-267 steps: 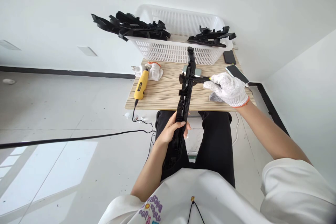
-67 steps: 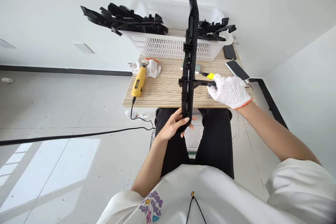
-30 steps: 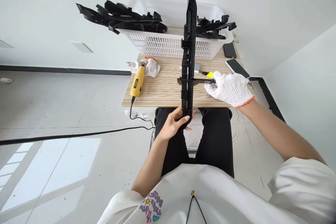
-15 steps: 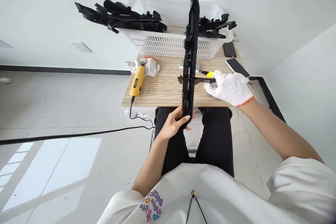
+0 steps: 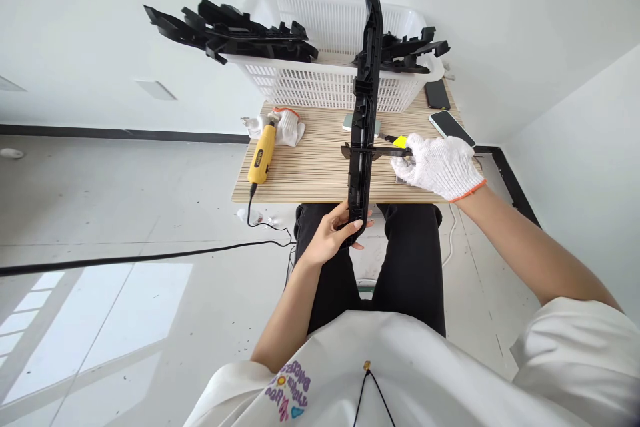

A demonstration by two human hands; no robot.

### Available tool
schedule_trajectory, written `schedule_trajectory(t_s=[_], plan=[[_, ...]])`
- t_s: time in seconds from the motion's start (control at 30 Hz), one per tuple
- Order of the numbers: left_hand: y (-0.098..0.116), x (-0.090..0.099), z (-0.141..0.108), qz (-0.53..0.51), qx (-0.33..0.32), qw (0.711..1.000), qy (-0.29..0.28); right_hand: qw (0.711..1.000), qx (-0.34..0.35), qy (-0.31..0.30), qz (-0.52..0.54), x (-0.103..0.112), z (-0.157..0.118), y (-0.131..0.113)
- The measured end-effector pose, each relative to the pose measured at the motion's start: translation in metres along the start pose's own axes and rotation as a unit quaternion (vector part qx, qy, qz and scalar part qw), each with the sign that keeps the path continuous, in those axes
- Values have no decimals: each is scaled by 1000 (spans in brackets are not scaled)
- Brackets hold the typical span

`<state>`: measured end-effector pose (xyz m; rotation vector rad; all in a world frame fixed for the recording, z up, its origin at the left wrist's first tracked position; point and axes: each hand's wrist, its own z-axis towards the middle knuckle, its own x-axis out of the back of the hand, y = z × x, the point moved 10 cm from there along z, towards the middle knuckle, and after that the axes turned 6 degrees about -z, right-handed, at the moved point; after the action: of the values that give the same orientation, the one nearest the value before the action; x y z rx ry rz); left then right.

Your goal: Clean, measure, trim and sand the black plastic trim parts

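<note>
A long black plastic part (image 5: 367,80) stands lengthwise over the table, its far end above the basket. My bare left hand (image 5: 333,233) is closed round its near end, over my lap. My right hand (image 5: 440,163), in a white knitted glove with an orange cuff, is closed on a thin black arm (image 5: 391,152) that runs sideways to the long part. Whether that arm belongs to the part or is a separate piece, I cannot tell. Just beyond my right hand lies a yellow and black tool (image 5: 399,141).
A white basket (image 5: 310,87) at the table's back holds black parts (image 5: 240,33). On the table (image 5: 300,173) lie a yellow corded power tool (image 5: 263,157), a white glove (image 5: 290,128) and two phones (image 5: 453,128) (image 5: 438,95). A black cable (image 5: 150,257) hangs left.
The far end of the long black part has dipped and shifted slightly right. My right hand has barely moved. My left hand keeps its hold.
</note>
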<state>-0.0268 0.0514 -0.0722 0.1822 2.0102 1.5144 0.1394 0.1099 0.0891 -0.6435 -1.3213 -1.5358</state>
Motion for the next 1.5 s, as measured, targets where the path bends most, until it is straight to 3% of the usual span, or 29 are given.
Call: schedule_trajectory(t_s=[1.5], plan=[[-1, 0, 1, -19, -2, 1000, 1, 1000, 16, -12, 14, -7, 1, -2]])
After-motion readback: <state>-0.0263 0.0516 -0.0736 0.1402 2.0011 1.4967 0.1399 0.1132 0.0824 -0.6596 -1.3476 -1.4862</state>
